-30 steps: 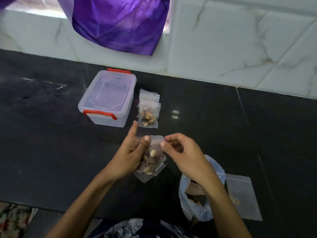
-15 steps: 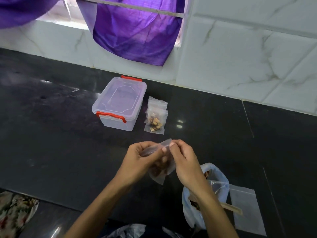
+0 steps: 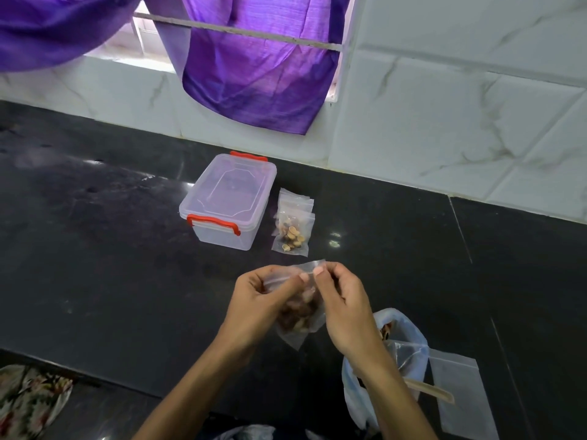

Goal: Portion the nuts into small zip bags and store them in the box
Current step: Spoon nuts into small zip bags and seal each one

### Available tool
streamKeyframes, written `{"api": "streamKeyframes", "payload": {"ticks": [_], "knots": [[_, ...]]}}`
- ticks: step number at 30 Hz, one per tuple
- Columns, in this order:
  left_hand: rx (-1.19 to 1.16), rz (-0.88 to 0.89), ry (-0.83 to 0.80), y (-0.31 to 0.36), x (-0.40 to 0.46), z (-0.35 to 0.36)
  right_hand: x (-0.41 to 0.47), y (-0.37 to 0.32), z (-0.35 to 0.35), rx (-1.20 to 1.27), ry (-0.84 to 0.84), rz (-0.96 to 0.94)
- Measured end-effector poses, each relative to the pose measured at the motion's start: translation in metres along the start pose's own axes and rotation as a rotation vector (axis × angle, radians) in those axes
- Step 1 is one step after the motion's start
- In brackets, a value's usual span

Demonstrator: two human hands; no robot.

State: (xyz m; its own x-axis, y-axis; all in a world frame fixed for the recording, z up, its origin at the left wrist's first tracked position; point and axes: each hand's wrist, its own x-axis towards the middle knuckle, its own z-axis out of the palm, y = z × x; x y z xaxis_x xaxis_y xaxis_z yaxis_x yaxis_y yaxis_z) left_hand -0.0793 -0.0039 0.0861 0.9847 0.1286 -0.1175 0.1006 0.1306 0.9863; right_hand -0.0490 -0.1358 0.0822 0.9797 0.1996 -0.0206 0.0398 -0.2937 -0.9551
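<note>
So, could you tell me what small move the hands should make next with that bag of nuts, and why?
Probably run the pinch along the strip to close it. The left hand and right hand both pinch the top edge of the small bag, which already holds nuts and hangs above the counter. The box has its lid on, so storing comes later.

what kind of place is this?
Likely a home kitchen: a dark polished stone counter, a marble-look tiled wall, and purple cloth hanging over a window rail.
</note>
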Motion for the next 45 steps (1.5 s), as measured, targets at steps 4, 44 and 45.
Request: {"api": "streamKeyframes", "payload": {"ticks": [4,44,45], "knots": [[-0.039,-0.007,0.033,0.002,0.001,-0.007,0.002,-0.005,-0.003,0.128,-0.018,0.028],[-0.222,-0.097,0.019,0.039,0.030,-0.032,0.037,-0.029,0.035,0.222,0.106,-0.132],[-0.171,-0.109,-0.001,0.038,0.031,-0.033,0.039,-0.026,0.038,0.191,0.129,-0.132]]}}
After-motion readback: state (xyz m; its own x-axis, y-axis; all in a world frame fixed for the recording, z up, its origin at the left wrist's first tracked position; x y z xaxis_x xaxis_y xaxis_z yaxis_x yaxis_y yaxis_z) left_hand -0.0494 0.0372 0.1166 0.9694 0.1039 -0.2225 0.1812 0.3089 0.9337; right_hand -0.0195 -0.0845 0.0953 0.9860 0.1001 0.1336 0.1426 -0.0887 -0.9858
